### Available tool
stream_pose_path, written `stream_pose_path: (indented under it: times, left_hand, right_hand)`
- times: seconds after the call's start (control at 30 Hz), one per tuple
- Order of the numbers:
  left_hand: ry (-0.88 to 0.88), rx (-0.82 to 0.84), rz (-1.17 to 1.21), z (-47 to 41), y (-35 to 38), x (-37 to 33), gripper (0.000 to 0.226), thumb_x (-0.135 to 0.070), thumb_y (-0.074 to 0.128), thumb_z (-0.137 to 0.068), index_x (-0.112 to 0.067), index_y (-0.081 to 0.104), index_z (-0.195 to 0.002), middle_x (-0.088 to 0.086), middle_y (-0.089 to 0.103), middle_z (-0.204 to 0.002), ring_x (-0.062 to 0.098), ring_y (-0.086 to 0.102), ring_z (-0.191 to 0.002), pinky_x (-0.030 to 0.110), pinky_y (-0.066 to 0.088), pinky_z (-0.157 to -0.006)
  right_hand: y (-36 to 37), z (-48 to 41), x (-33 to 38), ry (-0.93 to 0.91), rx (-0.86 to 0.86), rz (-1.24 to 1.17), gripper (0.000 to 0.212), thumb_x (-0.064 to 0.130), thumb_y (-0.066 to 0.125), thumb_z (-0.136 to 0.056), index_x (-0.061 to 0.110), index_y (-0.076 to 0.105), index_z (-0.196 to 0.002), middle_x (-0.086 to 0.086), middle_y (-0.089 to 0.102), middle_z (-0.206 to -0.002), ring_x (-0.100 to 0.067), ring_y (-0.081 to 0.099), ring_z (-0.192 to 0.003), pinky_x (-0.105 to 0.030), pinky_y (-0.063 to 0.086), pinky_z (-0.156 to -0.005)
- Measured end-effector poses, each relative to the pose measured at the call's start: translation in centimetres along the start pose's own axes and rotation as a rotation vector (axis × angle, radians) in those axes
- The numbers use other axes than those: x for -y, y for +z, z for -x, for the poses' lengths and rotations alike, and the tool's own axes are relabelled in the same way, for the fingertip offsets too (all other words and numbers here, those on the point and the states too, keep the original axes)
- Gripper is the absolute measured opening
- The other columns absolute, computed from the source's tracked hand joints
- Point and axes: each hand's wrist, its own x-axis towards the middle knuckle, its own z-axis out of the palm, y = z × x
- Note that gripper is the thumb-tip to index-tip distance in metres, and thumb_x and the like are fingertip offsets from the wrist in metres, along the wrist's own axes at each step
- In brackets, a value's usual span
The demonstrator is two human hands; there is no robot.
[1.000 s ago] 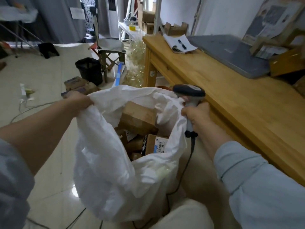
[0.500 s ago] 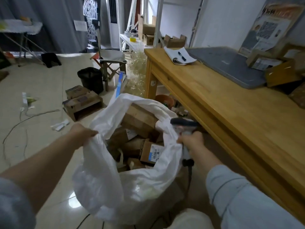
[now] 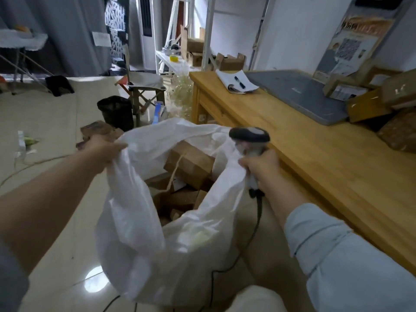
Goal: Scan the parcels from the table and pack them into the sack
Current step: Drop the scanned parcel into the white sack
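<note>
A large white sack (image 3: pixel 144 221) hangs open between my hands beside the wooden table (image 3: pixel 315 158). Several brown cardboard parcels (image 3: pixel 189 164) lie inside it. My left hand (image 3: pixel 102 149) grips the sack's left rim. My right hand (image 3: pixel 261 166) holds the handle of a black and grey barcode scanner (image 3: pixel 248 134) and clutches the sack's right rim with it. The scanner's cable (image 3: pixel 258 212) hangs down along the sack. More brown parcels (image 3: pixel 398 129) sit at the table's far right end.
On the table lie a grey mat (image 3: pixel 301 95) and a notebook with a pen (image 3: pixel 237 82). On the floor stand a black bin (image 3: pixel 116 112), a folding chair (image 3: pixel 144 86) and cardboard boxes (image 3: pixel 99 130). Loose cables (image 3: pixel 33 163) trail at left.
Both hands have lifted the sack's rim after it dropped lower half a second ago. The mouth of the sack is pulled narrower and the parcels inside have shifted.
</note>
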Motion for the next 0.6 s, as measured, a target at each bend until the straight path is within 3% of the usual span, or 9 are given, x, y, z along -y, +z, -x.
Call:
stream_pose_path:
  times: [0.1,0.2,0.27,0.33,0.37,0.4,0.47,0.53,0.6]
  left_hand:
    - [-0.161,0.06,-0.051,1.9,1.4,4.7,0.031,-0.012,0.068,-0.086,0.007,0.061,-0.109,0.021,0.057,-0.095,0.035,0.057,-0.09,0.045,0.051,-0.085]
    - [-0.105,-0.025,0.112,2.6,0.7,3.0,0.011,-0.005,0.062,-0.09,0.006,0.059,-0.09,0.016,0.052,-0.084,0.029,0.053,-0.093,0.041,0.046,-0.084]
    - [-0.028,-0.106,0.204,2.5,-0.6,-0.1,0.017,-0.006,0.059,-0.092,-0.006,0.054,-0.077,0.009,0.048,-0.075,0.025,0.05,-0.08,0.037,0.048,-0.072]
    - [0.037,-0.137,0.221,2.3,-1.2,-2.1,0.029,-0.013,0.057,-0.094,-0.018,0.048,-0.067,0.004,0.043,-0.067,0.022,0.042,-0.058,0.025,0.037,-0.051]
    - [0.055,-0.138,0.205,2.4,-1.3,-2.2,0.029,-0.015,0.057,-0.095,-0.019,0.048,-0.067,0.004,0.043,-0.067,0.02,0.04,-0.055,0.023,0.033,-0.049]
    - [0.049,-0.121,0.18,2.3,-1.2,-1.7,0.025,-0.014,0.057,-0.095,-0.015,0.053,-0.07,0.006,0.045,-0.068,0.02,0.041,-0.056,0.024,0.034,-0.05]
    - [0.01,-0.107,0.097,1.6,-0.8,0.9,0.011,-0.006,0.058,-0.092,0.003,0.064,-0.095,0.013,0.051,-0.077,0.025,0.048,-0.068,0.029,0.041,-0.064]
    - [-0.053,-0.081,-0.018,1.4,-0.4,3.7,0.031,0.001,0.06,-0.088,0.013,0.057,-0.117,0.025,0.057,-0.092,0.034,0.056,-0.084,0.039,0.043,-0.078]
    - [-0.129,-0.082,-0.11,1.6,-0.1,5.5,0.032,0.003,0.06,-0.087,0.018,0.054,-0.115,0.033,0.059,-0.1,0.044,0.058,-0.097,0.046,0.046,-0.081]
  right_hand:
    - [0.7,1.4,-5.0,0.195,0.074,0.034,0.056,0.005,0.073,-0.079,0.006,0.048,-0.129,-0.011,0.057,-0.122,-0.031,0.055,-0.118,-0.041,0.044,-0.101]
    - [0.1,0.6,-3.5,0.151,-0.055,-0.024,0.043,0.003,0.071,-0.08,0.004,0.05,-0.118,-0.006,0.057,-0.1,-0.026,0.056,-0.107,-0.038,0.046,-0.094]
    - [-1.0,0.3,-0.4,0.017,-0.132,-0.037,0.033,0.001,0.069,-0.079,0.012,0.051,-0.105,-0.002,0.053,-0.09,-0.026,0.057,-0.099,-0.035,0.048,-0.085]
    - [-2.1,0.3,1.4,-0.077,-0.172,-0.113,0.031,-0.001,0.068,-0.077,0.014,0.053,-0.099,0.002,0.054,-0.081,-0.024,0.058,-0.09,-0.031,0.046,-0.076]
    - [-2.3,0.2,1.3,-0.096,-0.187,-0.145,0.03,-0.002,0.068,-0.076,0.014,0.054,-0.098,0.004,0.054,-0.078,-0.024,0.058,-0.088,-0.03,0.045,-0.074]
    - [-2.5,0.4,0.8,-0.089,-0.186,-0.143,0.03,-0.001,0.068,-0.077,0.013,0.055,-0.099,0.004,0.054,-0.078,-0.024,0.059,-0.089,-0.031,0.045,-0.074]
    - [-2.4,0.6,-1.8,0.017,-0.111,-0.068,0.035,0.002,0.07,-0.078,0.012,0.053,-0.106,0.001,0.056,-0.089,-0.028,0.059,-0.099,-0.037,0.049,-0.082]
    - [-2.0,1.2,-4.8,0.149,-0.033,-0.014,0.048,0.003,0.072,-0.079,0.007,0.049,-0.121,-0.009,0.058,-0.109,-0.032,0.057,-0.111,-0.046,0.047,-0.096]
    - [-1.7,1.7,-6.8,0.186,-0.036,-0.013,0.057,0.005,0.075,-0.077,0.002,0.049,-0.127,-0.016,0.058,-0.123,-0.036,0.056,-0.116,-0.05,0.044,-0.101]
